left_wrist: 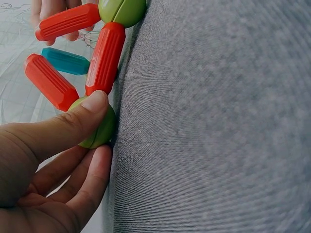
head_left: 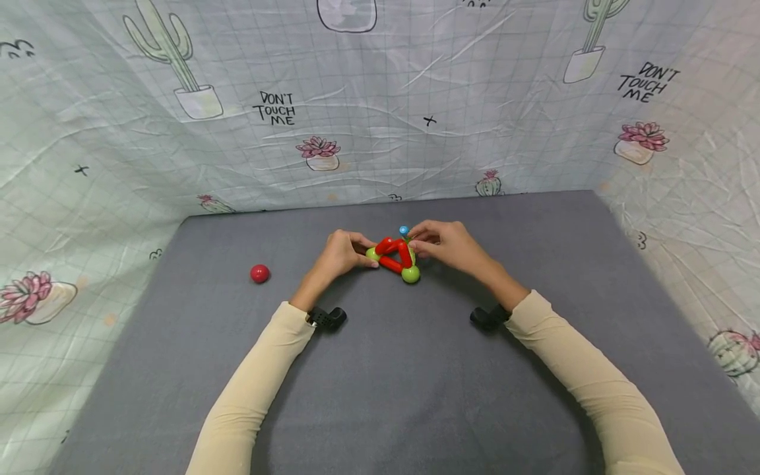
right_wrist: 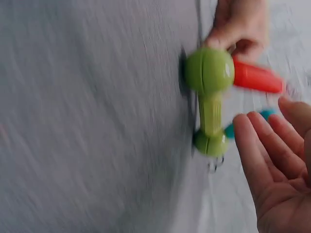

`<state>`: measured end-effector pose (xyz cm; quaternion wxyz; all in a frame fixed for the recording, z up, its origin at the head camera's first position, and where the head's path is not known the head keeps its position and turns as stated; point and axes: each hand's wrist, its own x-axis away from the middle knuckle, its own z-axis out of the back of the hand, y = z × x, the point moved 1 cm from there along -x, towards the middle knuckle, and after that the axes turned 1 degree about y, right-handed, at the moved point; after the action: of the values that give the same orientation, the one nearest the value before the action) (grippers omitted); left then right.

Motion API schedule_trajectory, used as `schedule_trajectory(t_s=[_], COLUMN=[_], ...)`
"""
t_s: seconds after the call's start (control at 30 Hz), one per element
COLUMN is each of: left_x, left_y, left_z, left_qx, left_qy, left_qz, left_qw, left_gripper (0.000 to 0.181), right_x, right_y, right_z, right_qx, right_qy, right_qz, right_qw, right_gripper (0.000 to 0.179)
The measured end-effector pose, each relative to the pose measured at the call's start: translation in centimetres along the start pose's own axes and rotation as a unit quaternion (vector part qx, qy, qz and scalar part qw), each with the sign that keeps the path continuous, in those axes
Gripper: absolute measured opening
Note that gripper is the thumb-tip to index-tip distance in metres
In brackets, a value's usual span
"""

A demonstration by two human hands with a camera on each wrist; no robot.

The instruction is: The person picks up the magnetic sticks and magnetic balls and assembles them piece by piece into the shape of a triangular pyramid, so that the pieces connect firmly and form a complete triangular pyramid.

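A toy frame of rods and green balls sits on the grey table. My left hand [head_left: 342, 255] pinches the left green ball [left_wrist: 99, 130] between thumb and fingers. From that ball a red rod [left_wrist: 104, 58] runs along the table to the near green ball [head_left: 410, 274]. Other red rods [left_wrist: 51, 82] [right_wrist: 257, 77] slant upward. A yellow-green rod [right_wrist: 210, 114] joins the near ball to the far green ball [right_wrist: 210, 145], where a blue rod [left_wrist: 65, 61] leans up. Beside the frame's right side is my right hand [right_wrist: 279, 172], its fingers extended and holding nothing.
A loose red ball [head_left: 259, 274] lies on the grey table [head_left: 404, 396], left of my left hand. Behind the table hangs a pale curtain [head_left: 380, 86] printed with cactus drawings, and it wraps round both sides.
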<state>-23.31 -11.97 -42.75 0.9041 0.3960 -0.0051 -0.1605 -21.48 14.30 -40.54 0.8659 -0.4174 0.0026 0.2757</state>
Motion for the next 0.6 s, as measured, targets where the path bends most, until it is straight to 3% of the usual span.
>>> schedule_trajectory(t_s=[0.13,0.23,0.4,0.6], left_x=[0.0,0.0,0.0,-0.1], left_y=[-0.1,-0.2,-0.1,0.2], left_z=[-0.2,-0.2,-0.2,0.0], left_qx=[-0.004,-0.006,-0.002,0.005], left_qy=[0.002,0.001,0.0,-0.014], left_qz=[-0.001,0.001,-0.004,0.002], left_qw=[1.0,1.0,1.0,0.9999], left_gripper=[0.037,0.037,0.037,0.036], right_x=[-0.9,-1.8,-3.2,-3.8], right_y=[1.5,2.6,3.8,4.0], right_z=[0.7,0.8,0.8,0.9], right_qx=[0.047,0.07,0.057,0.046], right_qy=[0.009,-0.029,-0.092,-0.101], right_qz=[0.002,0.004,0.006,-0.005], right_qw=[0.9988,0.9972,0.9941,0.9938], right_gripper=[0.026,0.034,0.04,0.036])
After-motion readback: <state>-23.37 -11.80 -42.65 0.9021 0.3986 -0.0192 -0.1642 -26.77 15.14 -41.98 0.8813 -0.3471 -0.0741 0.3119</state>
